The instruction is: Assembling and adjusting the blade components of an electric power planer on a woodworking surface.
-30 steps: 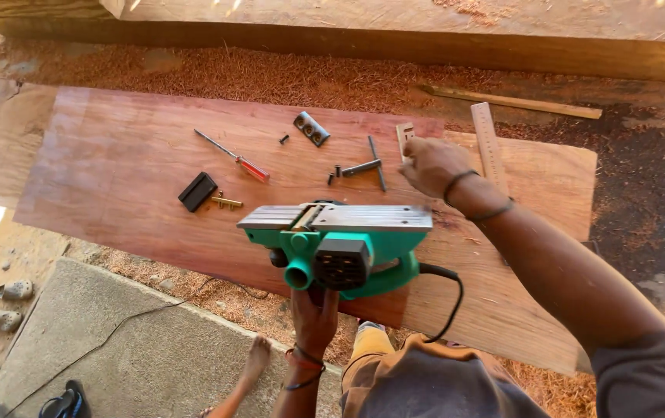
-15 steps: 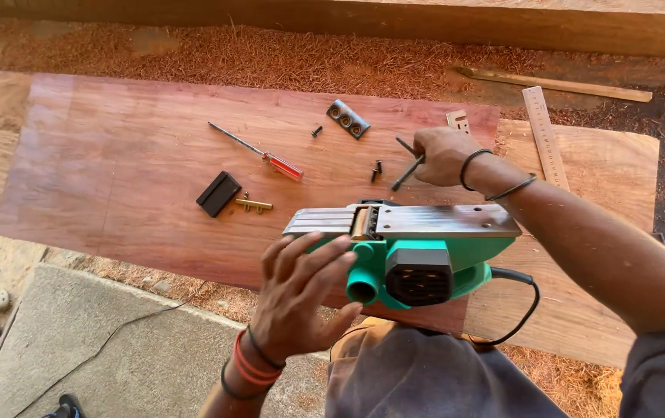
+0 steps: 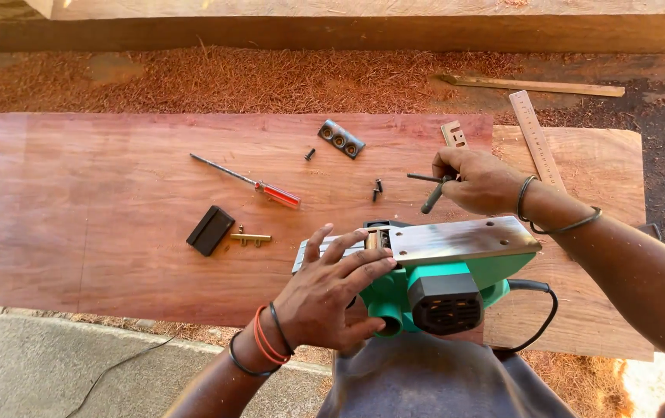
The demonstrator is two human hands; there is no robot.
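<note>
Near the desk's front edge, the upturned green planer [image 3: 433, 279] is steadied by the left hand [image 3: 332, 298], fingers spread on its sole. Right hand [image 3: 479, 182] grips a T-wrench [image 3: 431, 193]. Clamp plate [image 3: 341, 138], screws [image 3: 377, 188] and blade [image 3: 453, 134] lie removed; reassembly seems left.

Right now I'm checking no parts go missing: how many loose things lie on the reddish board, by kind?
Screwdriver: 1
Black block: 1
Brass fitting: 1
Grey metal bar with holes: 1
Small dark screws, near and: 3, as far as I can tell
Total: 7
</note>
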